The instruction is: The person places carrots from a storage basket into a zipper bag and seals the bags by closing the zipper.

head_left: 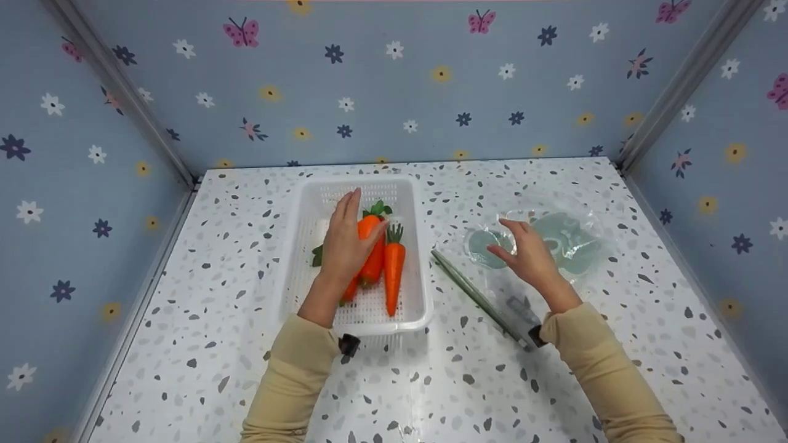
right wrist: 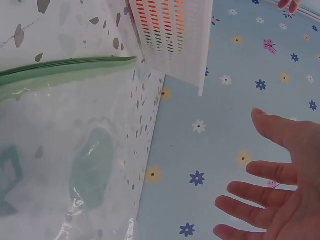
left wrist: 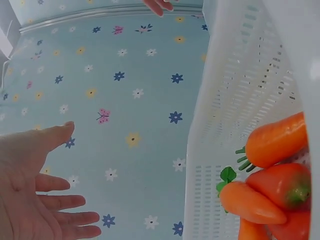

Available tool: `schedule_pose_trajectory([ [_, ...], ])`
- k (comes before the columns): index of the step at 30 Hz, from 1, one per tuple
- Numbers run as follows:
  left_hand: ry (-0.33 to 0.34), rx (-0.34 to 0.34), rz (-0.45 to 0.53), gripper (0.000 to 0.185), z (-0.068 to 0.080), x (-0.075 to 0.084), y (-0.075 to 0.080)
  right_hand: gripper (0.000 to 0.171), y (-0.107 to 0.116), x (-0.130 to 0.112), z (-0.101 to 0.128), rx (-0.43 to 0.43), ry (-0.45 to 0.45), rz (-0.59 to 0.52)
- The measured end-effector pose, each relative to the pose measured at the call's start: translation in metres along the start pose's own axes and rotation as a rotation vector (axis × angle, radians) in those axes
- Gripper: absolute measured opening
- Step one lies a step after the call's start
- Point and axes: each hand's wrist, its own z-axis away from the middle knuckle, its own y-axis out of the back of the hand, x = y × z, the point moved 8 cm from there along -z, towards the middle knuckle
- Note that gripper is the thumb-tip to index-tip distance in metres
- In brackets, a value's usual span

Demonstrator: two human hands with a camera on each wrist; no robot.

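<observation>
Above carrots (head_left: 394, 274), I see the left hand (head_left: 346, 245); above a zip bag (head_left: 569, 240), the right hand (head_left: 532, 253); all fingers wide.

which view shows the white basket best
The head view: it shows the white basket nearly whole from above, partly behind the left hand. The left wrist view shows part of its inside; the right wrist, only some outer wall.

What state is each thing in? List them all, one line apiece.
White basket: upright on the table, loaded.
Slim carrot: lying in the basket, green top attached.
Other vegetables: lying in the basket, partly hidden in the head view.
Clear bag: lying on the table; whether open or sealed, can't tell.
Left grip: open, empty, above the basket.
Right grip: open, empty, above the bag.
</observation>
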Motion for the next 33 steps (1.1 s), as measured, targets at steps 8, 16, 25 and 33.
schedule_pose_trajectory([
  [8,-0.01,0.072,0.088,0.062,0.009,0.0,-0.007,0.044,-0.014,0.0,0.003,0.083,0.054,-0.055],
  [16,-0.026,0.131,0.172,0.053,0.017,-0.003,-0.017,0.034,-0.03,0.002,0.007,0.133,0.066,-0.086],
  [25,-0.07,0.197,0.248,0.039,0.026,-0.005,-0.028,0.028,-0.049,0.009,0.014,0.135,0.024,-0.166],
  [33,-0.076,0.226,0.277,0.034,0.034,-0.008,-0.041,0.03,-0.064,0.018,0.019,0.125,-0.019,-0.182],
])
